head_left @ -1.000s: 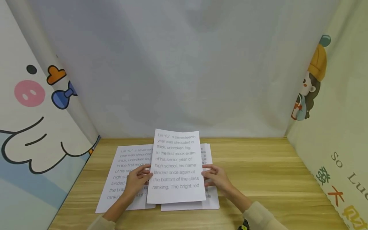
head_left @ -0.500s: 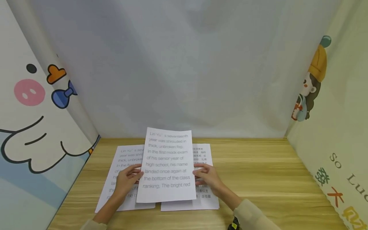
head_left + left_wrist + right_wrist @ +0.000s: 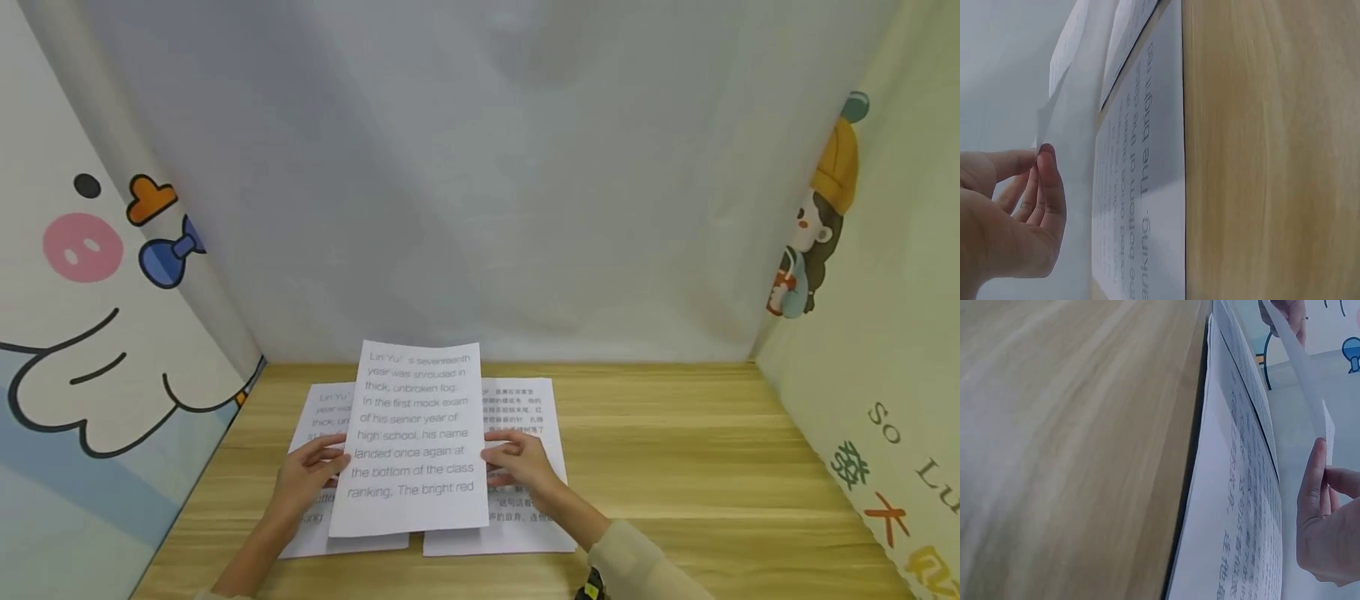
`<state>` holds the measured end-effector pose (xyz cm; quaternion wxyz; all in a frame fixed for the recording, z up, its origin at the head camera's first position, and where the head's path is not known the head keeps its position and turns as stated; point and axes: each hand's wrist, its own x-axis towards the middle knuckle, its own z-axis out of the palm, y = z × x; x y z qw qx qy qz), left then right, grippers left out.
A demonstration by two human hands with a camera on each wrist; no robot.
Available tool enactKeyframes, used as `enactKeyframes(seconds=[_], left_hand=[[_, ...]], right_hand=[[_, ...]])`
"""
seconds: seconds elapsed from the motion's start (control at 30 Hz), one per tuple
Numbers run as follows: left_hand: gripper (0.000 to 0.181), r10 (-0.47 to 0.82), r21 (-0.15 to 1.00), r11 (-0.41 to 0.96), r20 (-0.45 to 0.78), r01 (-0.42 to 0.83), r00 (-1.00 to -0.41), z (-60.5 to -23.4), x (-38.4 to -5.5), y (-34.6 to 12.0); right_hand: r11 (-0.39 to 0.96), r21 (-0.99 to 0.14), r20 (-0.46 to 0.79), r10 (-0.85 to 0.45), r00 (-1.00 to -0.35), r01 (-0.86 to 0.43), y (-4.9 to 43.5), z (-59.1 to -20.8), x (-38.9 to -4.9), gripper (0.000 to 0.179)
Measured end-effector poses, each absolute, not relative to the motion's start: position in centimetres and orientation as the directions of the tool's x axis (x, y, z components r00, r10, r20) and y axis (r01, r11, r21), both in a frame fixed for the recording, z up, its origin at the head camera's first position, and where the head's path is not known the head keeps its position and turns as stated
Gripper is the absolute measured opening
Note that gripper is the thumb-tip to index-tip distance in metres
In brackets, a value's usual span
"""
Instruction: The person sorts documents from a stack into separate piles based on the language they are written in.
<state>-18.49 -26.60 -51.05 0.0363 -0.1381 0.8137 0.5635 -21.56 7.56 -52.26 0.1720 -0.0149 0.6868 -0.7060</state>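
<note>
A sheet of paper [image 3: 412, 433] with large English print is held up above the table by both hands. My left hand [image 3: 306, 479] pinches its left edge between thumb and fingers, and my right hand [image 3: 525, 468] pinches the right edge. In the left wrist view the thumb and fingertips of the left hand [image 3: 1022, 206] meet at the paper's edge. Below lie two paper stacks side by side: the left stack [image 3: 318, 546], with the same English text, and the right stack [image 3: 528, 400], with Chinese text. The held sheet overlaps both in the head view.
The stacks rest on a wooden table [image 3: 675, 467], a narrow gap between them. A pale curtain [image 3: 487, 183] hangs behind. Cartoon-printed panels stand at left [image 3: 67, 350] and right [image 3: 885, 333]. A small black and yellow object [image 3: 591, 585] shows by the right sleeve.
Both hands have moved left with the held sheet, from mostly over the right stack to partly over the left one. More of the Chinese text now shows.
</note>
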Motion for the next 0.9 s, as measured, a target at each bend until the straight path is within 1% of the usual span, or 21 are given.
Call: enactKeyframes(seconds=[0.2, 0.37, 0.5, 0.67, 0.8, 0.9], left_hand=[[0.054, -0.149, 0.889, 0.355, -0.252, -0.289, -0.956, -50.8, -18.9, -28.4], [0.057, -0.155, 0.871, 0.377, -0.276, -0.315, -0.948, -50.7, -19.2, -29.6], [0.06, -0.164, 0.87, 0.363, -0.292, -0.333, -0.942, -50.6, -19.3, -30.4], [0.059, -0.171, 0.883, 0.313, -0.309, -0.349, -0.936, -51.1, -19.1, -31.3], [0.056, -0.199, 0.873, 0.339, -0.298, -0.351, -0.934, -51.7, -18.6, -32.3], [0.055, -0.242, 0.858, 0.347, -0.307, -0.378, -0.92, -52.1, -18.3, -33.2]], right_hand=[[-0.02, -0.976, -0.202, -0.276, -0.94, 0.216, 6.4, -52.2, -21.5, 0.042], [-0.039, -0.977, -0.19, -0.289, -0.938, 0.21, 5.4, -52.2, -21.6, 0.041], [-0.057, -0.978, -0.175, -0.297, -0.938, 0.201, 4.4, -52.2, -21.7, 0.041], [-0.052, -0.979, -0.173, -0.302, -0.937, 0.198, 3.2, -52.6, -21.8, 0.04], [-0.048, -0.975, -0.195, -0.302, -0.933, 0.219, 2.1, -53.0, -21.8, 0.039], [-0.052, -0.969, -0.214, -0.304, -0.928, 0.241, 1.0, -53.4, -21.7, 0.037]])
